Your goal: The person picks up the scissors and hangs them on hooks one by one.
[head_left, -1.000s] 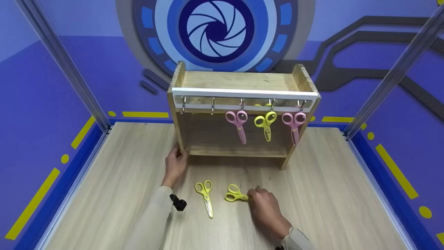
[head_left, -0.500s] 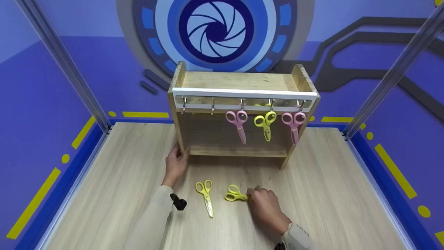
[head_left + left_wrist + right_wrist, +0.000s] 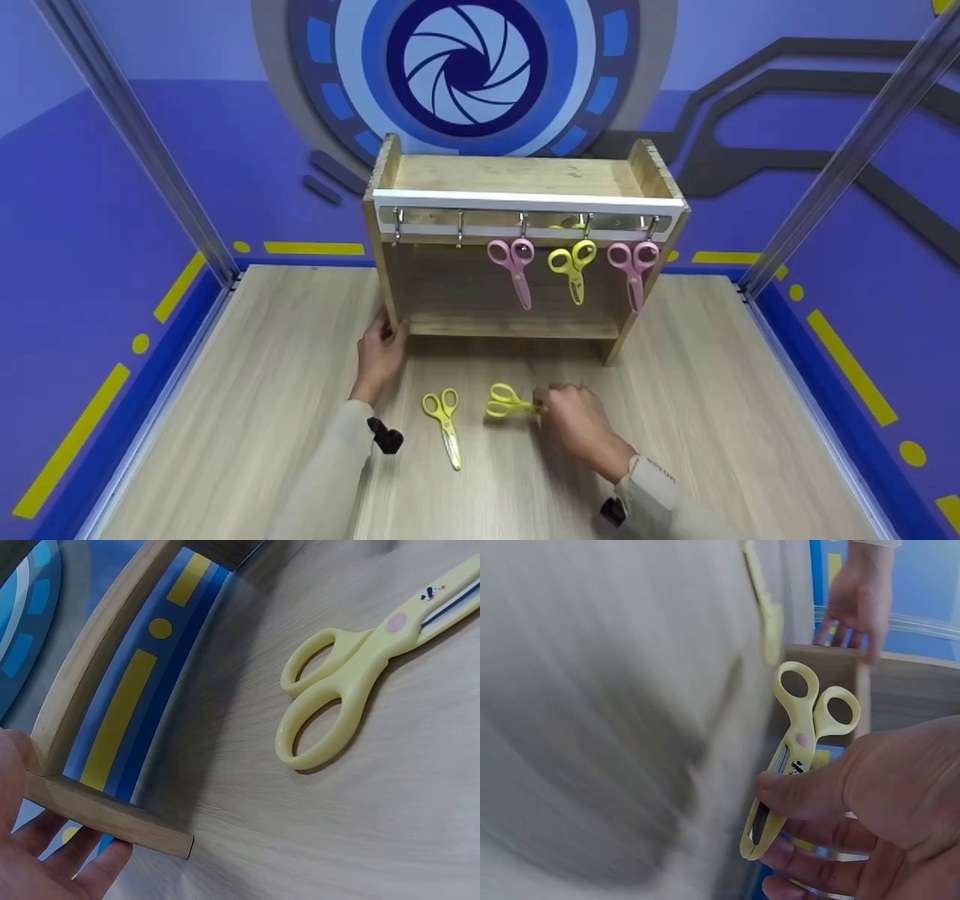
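In the head view my left hand (image 3: 380,360) holds the lower left side panel of a small wooden shelf (image 3: 514,328). The left wrist view shows the fingers (image 3: 105,870) behind that panel's wood. My right hand (image 3: 579,424) pinches yellow scissors (image 3: 802,720) by the blade end, between thumb and fingers, with the handle loops pointing away from the hand. They are raised a little off the table. A second pair of yellow scissors (image 3: 448,429) lies on the table between the hands, loops toward the shelf.
A white hook rail (image 3: 487,201) runs along the shelf's top front. From its hooks hang pink scissors (image 3: 518,274), yellow scissors (image 3: 577,287) and another pink pair of scissors (image 3: 636,285). Two hooks at the left hold nothing. Blue printed walls (image 3: 187,165) enclose the table (image 3: 720,420).
My right hand has lifted the yellow scissors off the table and moved them slightly toward the shelf. The left hand stays on the shelf's side panel.
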`<state>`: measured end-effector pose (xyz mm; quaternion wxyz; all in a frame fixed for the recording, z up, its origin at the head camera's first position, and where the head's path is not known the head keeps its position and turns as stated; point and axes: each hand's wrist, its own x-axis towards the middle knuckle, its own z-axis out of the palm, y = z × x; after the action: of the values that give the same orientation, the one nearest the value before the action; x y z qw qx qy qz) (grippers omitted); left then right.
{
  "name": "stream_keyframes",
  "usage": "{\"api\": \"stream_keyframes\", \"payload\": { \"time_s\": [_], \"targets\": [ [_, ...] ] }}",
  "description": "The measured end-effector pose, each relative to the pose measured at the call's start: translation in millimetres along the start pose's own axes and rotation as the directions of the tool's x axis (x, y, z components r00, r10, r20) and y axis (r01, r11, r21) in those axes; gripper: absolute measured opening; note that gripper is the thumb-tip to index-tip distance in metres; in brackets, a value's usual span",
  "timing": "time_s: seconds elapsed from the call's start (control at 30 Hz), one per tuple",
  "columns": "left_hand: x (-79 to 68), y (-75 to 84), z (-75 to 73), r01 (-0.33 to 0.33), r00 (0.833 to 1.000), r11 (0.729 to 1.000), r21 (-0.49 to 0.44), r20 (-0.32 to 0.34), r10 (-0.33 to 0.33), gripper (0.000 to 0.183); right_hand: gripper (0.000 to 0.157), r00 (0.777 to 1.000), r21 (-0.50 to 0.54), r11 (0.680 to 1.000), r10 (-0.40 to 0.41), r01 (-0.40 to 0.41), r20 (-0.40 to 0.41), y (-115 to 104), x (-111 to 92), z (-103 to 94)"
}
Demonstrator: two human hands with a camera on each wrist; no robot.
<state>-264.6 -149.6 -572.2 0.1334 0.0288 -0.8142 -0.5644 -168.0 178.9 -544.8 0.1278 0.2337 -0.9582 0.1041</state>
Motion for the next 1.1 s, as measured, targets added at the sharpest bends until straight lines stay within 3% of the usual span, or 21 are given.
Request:
{"api": "stream_keyframes", "payload": {
  "time_s": [0.23,0.5,0.7,1.1],
  "targets": [
    [-0.6,1.4,1.2,0.017,1.0,1.0,-0.002,0.006,-0.017,0.053,0.022,0.997,0.031,0.999,0.017,-0.015,-0.077,-4,26,-36.3],
    [-0.1,2.2,0.8,0.042,0.999,0.999,0.012,0.015,-0.042,0.053,0.022,0.984,0.136,0.99,-0.01,0.035,-0.18,-19,49,-75.7],
    [-0.3,1.9,1.5,0.036,0.999,0.999,0.014,0.005,-0.036,0.053,0.017,0.976,0.234,0.97,-0.012,0.064,-0.218,-34,64,-91.5],
    [1.5,3.5,3.6,0.029,0.999,0.999,0.029,-0.017,-0.029,0.052,0.015,0.939,0.385,0.911,-0.005,0.146,-0.343,-59,91,-114.0]
  ]
}}
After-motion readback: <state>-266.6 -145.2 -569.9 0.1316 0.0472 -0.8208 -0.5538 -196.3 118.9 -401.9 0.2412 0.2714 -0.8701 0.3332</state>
